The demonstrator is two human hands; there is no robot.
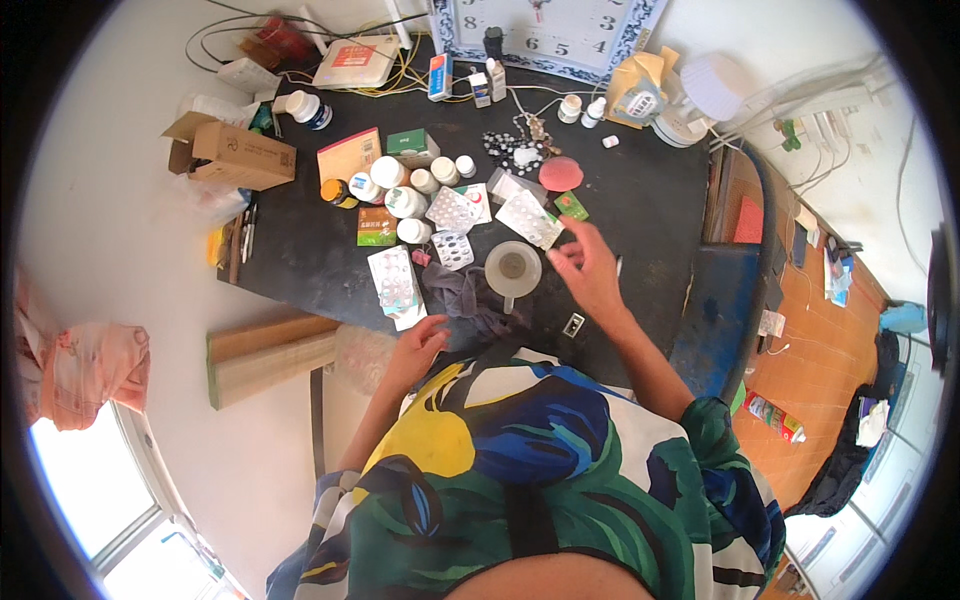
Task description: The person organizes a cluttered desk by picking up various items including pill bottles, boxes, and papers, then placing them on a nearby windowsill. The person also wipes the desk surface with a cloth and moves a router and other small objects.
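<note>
My right hand (588, 265) hovers just right of a round cup (513, 268), its fingers loosely bent and apart, holding nothing I can see. Its fingertips are close to a silver blister pack (530, 219) and a small green packet (572, 206). At the table's near edge, my left hand (418, 348) has its fingers apart, beside a dark crumpled cloth (462, 292). Just beyond that hand lies a stack of blister packs (393, 285). More blister packs (453, 250) and several white pill bottles (405, 202) stand past the cloth.
A cardboard box (240, 155) sits at the table's left, pens (247, 235) near it. A large clock (550, 35), a router (357, 62) and a lamp (700, 95) line the back. Beads (510, 148) and a pink round object (561, 174) lie mid-table.
</note>
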